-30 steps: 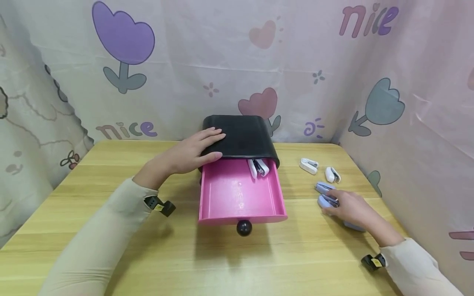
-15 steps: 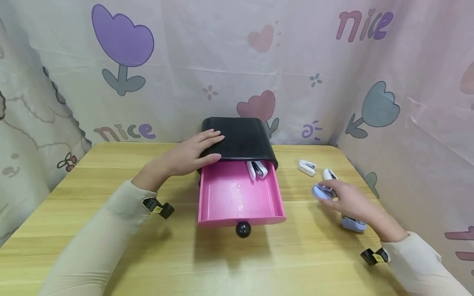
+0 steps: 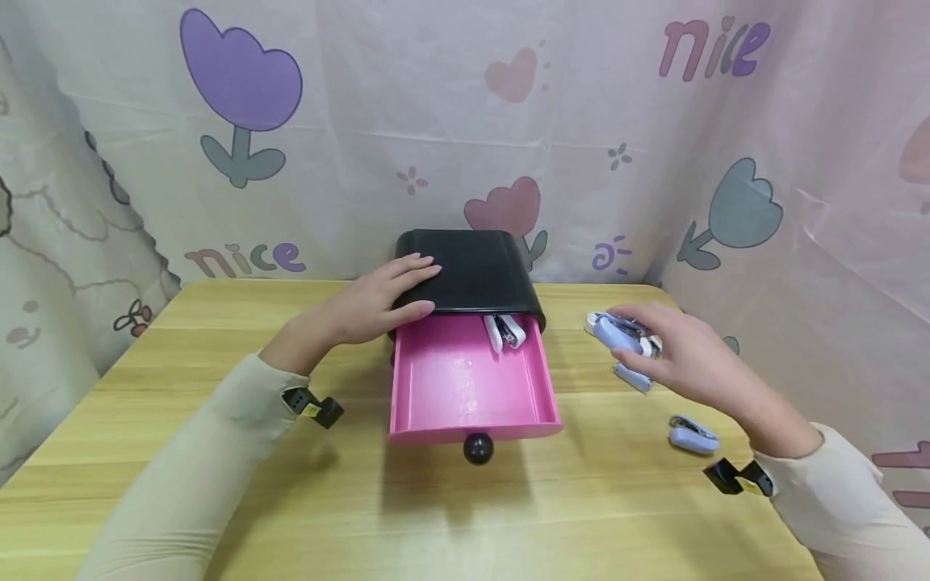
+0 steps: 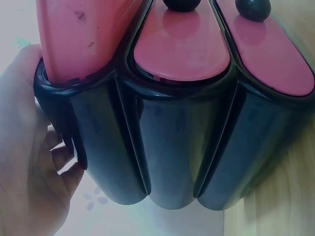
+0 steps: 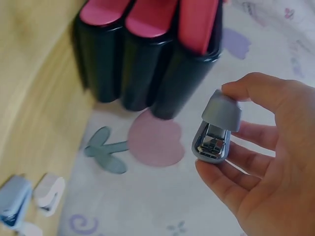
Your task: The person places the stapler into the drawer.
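Observation:
My right hand pinches a small light-blue mini stapler between thumb and fingers, raised above the table. In the right wrist view this stapler shows its metal inside. My left hand rests with extended fingers on top of a black drawer cabinet. The cabinet's pink top drawer is pulled out. At its back right lies a white stapler. In the left wrist view, the lower two drawers sit pushed in, and my left hand lies along the cabinet's top.
Two light-blue staplers remain on the table: one below my right hand, another nearer the front. White staplers lie behind them, partly hidden in the head view. A patterned curtain borders the table's back and sides.
My right hand has picked up a light-blue stapler from the table and lifted it up and away toward the back. The left hand stays on the cabinet.

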Demonstrator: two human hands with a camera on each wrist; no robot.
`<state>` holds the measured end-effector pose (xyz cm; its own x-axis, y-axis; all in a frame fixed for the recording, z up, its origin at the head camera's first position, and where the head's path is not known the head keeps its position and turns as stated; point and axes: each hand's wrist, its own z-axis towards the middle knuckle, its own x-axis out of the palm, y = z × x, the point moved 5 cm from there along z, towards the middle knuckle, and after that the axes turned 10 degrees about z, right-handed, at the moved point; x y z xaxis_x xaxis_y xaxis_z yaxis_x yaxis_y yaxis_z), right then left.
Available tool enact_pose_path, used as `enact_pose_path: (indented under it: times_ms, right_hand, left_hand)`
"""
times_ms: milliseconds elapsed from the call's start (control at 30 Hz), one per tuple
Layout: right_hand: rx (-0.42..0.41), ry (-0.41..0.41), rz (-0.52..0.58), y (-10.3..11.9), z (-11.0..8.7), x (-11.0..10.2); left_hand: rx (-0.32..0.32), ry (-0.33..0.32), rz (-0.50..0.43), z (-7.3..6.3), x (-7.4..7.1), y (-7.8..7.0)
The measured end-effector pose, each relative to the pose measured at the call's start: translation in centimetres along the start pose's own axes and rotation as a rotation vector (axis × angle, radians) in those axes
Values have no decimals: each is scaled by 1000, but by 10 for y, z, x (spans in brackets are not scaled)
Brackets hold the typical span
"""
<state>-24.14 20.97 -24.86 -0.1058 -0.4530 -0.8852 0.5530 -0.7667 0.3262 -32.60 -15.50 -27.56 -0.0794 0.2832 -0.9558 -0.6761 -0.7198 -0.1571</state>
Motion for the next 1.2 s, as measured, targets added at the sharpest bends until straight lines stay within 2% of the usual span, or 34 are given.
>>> enact_pose_path:
  times_ms: [233, 367, 600, 800, 1200]
  right_hand:
    - [-108, -26, 21, 31, 16, -7]
    - [-95, 10, 43, 45, 26, -4]
    - [-135, 104, 48, 69, 46, 17]
    - [-240, 154, 38, 90, 60, 35]
    - [-431, 134, -8, 116, 76, 62]
  left_hand:
    - [4, -9, -2, -2, -1, 0]
    - [4, -10, 2, -2, -1, 2]
    - [0, -6, 6, -2, 0, 5]
    - [-4, -6, 3, -2, 0, 4]
    - [-11, -1, -11, 0, 2, 1]
